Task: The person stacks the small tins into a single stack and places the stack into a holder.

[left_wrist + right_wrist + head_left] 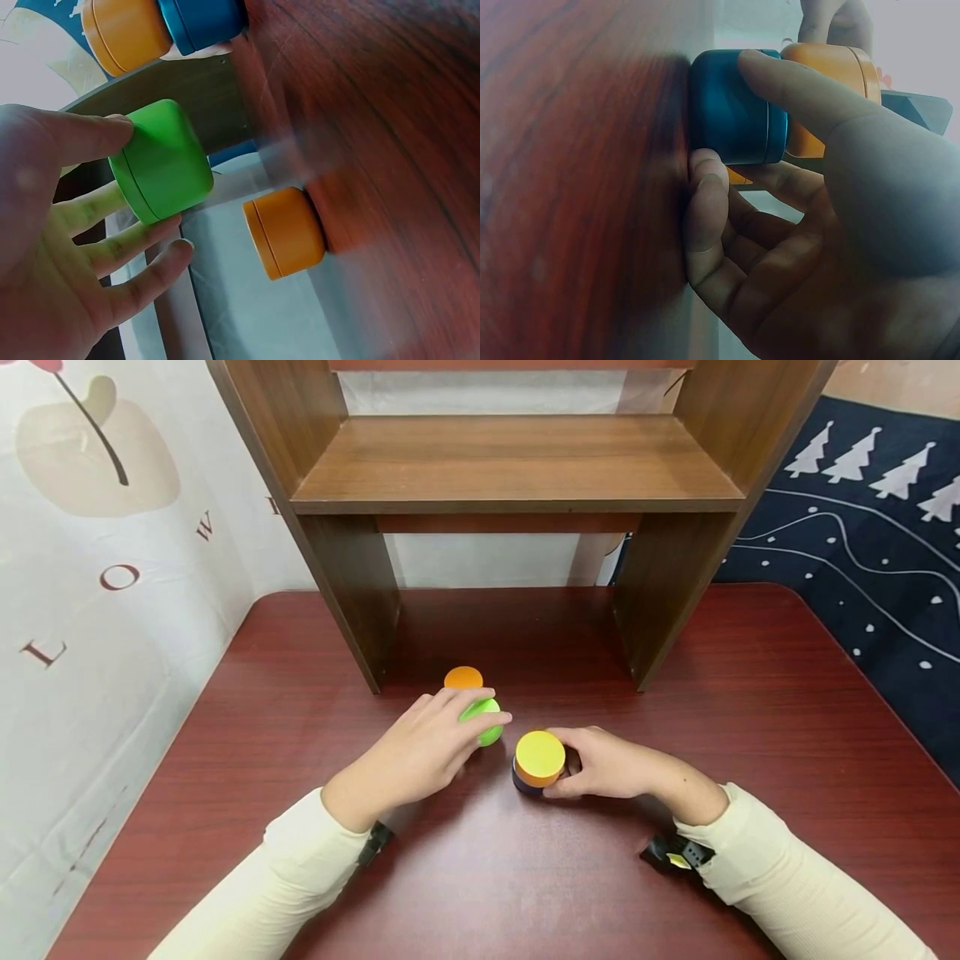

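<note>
My left hand (420,747) pinches a small green round jar (161,161) between thumb and fingers, holding it off the table. Behind it, an orange round jar (463,677) stands upright on the table, partly covered by that hand in the head view. My right hand (611,762) grips a dark blue round jar (735,106), which stands on the table with thumb and fingers about its side. Stacked on the blue jar is a yellow-orange jar (540,756), its lid facing up. A seam runs round each jar near its lid.
A brown wooden shelf unit (517,464) stands at the back of the dark red table (517,885), its two side panels behind the jars. A white printed cloth (97,635) hangs at the left, a navy one with trees (862,543) at the right.
</note>
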A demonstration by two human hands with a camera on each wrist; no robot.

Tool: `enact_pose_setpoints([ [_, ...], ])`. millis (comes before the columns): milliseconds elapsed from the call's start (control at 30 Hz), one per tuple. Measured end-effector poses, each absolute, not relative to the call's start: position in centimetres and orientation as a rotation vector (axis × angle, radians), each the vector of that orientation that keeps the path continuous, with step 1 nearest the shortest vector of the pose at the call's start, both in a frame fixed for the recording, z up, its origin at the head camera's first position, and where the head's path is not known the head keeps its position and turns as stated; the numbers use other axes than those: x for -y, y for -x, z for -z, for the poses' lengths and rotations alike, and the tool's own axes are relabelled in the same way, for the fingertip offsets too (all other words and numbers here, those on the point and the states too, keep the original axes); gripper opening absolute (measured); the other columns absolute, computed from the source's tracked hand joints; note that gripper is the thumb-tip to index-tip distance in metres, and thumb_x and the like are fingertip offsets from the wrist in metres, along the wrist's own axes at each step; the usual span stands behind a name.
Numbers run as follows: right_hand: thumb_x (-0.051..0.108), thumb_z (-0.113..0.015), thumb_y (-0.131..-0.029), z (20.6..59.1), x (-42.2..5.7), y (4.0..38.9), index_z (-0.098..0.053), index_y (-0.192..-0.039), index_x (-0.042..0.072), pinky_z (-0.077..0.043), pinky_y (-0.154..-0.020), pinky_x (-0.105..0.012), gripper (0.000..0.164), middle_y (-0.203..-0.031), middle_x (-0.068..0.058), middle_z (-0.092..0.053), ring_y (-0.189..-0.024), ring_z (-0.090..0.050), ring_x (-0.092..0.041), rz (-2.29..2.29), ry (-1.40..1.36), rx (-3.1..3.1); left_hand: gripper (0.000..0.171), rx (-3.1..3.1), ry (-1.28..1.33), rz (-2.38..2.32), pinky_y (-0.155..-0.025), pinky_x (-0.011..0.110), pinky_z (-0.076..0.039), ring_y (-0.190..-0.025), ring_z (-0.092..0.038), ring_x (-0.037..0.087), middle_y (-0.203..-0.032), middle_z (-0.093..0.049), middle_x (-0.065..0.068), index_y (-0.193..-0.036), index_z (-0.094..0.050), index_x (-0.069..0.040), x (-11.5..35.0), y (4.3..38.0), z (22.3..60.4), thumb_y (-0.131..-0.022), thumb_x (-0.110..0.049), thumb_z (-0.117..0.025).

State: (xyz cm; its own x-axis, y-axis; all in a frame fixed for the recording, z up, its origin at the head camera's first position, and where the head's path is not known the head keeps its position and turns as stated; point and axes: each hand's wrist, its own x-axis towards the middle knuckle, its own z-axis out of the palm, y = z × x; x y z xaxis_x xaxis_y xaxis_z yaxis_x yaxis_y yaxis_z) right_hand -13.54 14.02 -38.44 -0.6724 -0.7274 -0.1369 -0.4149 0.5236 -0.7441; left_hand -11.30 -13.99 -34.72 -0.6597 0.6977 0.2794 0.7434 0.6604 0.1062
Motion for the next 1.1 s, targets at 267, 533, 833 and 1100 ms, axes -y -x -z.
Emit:
enact_pose_setpoints([
  [267, 0.025, -0.082, -0.082, 38.42, -14.03, 13.48, -0.058, -0.124, 0.017, -0.050, -0.063, -0.024, 0.049, -0.082, 0.007, -0.061, -0.066, -0.057, -0.008, 0.978, 0.948, -2.330, 0.039, 2.629, 1.185, 0.360, -0.089, 0.044, -0.049, -0.123, -0.056, 0.027, -0.146, -0.052, 0.005, -0.137, -0.059, -0.027, 13.87, 11.25, 34.32, -0.099, -0.019, -0.062],
  [533, 0.024, -0.082, -0.082, 38.31, -14.02, 13.45, -0.058, -0.126, 0.017, -0.050, -0.063, -0.023, 0.051, -0.083, 0.006, -0.061, -0.066, -0.057, -0.009, 0.979, 0.947, -2.328, 0.039, 2.587, 1.205, 0.358, -0.091, 0.043, -0.046, -0.131, -0.051, 0.023, -0.147, -0.052, 0.006, -0.137, -0.059, -0.027, 13.75, 11.19, 34.07, -0.099, -0.020, -0.062],
  [833, 0.023, -0.082, -0.083, 38.15, -14.02, 13.44, -0.058, -0.124, 0.017, -0.051, -0.065, -0.024, 0.047, -0.084, 0.006, -0.061, -0.067, -0.057, -0.009, 1.003, 0.954, -2.305, 0.039, 2.546, 1.219, 0.362, -0.089, 0.041, -0.046, -0.132, -0.051, 0.021, -0.146, -0.053, 0.006, -0.136, -0.060, -0.027, 13.66, 11.05, 34.07, -0.099, -0.019, -0.062],
  [1100, 0.023, -0.082, -0.082, 38.21, -13.98, 13.41, -0.058, -0.123, 0.017, -0.050, -0.065, -0.024, 0.047, -0.084, 0.004, -0.061, -0.067, -0.056, -0.008, 1.000, 0.964, -2.311, 0.039, 2.549, 1.221, 0.364, -0.089, 0.040, -0.046, -0.132, -0.051, 0.021, -0.146, -0.052, 0.006, -0.136, -0.060, -0.026, 13.61, 10.80, 33.82, -0.098, -0.018, -0.063],
])
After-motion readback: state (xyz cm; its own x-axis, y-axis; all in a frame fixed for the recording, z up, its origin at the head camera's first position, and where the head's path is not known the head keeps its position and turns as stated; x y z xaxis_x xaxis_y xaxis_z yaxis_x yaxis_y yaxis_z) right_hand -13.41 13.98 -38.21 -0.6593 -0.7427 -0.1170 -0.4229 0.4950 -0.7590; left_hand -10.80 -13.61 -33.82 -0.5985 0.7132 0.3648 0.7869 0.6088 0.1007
